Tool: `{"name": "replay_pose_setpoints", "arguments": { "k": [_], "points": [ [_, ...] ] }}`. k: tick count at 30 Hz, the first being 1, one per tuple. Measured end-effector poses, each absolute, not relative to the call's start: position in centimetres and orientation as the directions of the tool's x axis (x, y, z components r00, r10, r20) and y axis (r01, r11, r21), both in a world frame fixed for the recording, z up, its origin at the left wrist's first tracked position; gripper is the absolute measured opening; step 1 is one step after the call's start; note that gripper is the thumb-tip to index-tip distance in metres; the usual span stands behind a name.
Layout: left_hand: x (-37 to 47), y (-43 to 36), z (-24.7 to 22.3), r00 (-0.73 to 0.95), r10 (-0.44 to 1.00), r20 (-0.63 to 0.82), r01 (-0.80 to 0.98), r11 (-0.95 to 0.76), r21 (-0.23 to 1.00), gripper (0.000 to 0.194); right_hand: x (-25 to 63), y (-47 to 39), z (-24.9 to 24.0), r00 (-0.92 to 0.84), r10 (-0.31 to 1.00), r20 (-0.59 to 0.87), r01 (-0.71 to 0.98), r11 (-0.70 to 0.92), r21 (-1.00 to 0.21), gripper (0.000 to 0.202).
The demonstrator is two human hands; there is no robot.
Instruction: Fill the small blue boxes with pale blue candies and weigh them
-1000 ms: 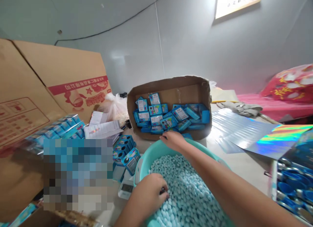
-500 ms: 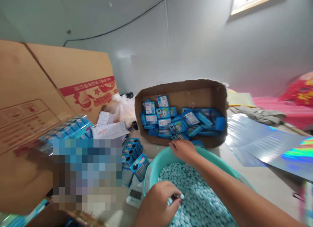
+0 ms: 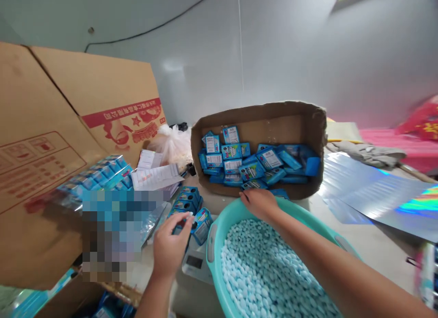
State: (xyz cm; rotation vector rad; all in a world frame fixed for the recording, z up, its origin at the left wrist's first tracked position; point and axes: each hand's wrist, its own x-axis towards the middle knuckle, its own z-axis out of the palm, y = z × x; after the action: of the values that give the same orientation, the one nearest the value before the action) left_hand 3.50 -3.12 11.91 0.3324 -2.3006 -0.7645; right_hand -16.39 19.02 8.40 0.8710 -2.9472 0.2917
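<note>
My left hand (image 3: 173,240) pinches one small pale-blue candy (image 3: 190,214) between thumb and fingertips. It hovers beside a blue printed carton (image 3: 202,226) with a round dark hole, next to similar cartons (image 3: 186,198). My right hand (image 3: 260,204) is closed over the far rim of a turquoise basin (image 3: 219,281), its fingertips partly hidden. Inside the basin lies a heap of pale-blue candies (image 3: 260,268). A small white scale (image 3: 195,265) with a grey display sits by the basin's left handle, partly under its edge.
Behind the basin an open cardboard box (image 3: 290,115) holds many blue cartons (image 3: 253,170). At left stand a large cardboard box (image 3: 119,85) and plastic-wrapped cartons (image 3: 99,174). Papers (image 3: 157,176) lie near a white plastic bag (image 3: 176,144). Shiny film sheets (image 3: 372,190) spread at right.
My left hand has risen out of the basin and moved left to the blue carton, with a candy between its fingers. My right hand has stayed at the far rim. The view has shifted slightly.
</note>
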Motion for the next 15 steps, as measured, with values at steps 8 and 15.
{"name": "replay_pose_setpoints", "arguments": {
  "k": [8, 15],
  "points": [
    [2.7, -5.1, 12.6, -0.842, -0.411, 0.350, -0.166, 0.814, 0.557, 0.025, -16.5, 19.1, 8.3, -0.833, -0.542, 0.108, -0.553, 0.815, -0.172, 0.044],
    [2.3, -4.0, 12.4, -0.882, -0.399, 0.252, -0.208, 0.809, 0.550, 0.028, -16.4, 19.1, 8.5, -0.823, -0.558, 0.109, -0.568, 0.804, -0.177, 0.044]
  ]
}}
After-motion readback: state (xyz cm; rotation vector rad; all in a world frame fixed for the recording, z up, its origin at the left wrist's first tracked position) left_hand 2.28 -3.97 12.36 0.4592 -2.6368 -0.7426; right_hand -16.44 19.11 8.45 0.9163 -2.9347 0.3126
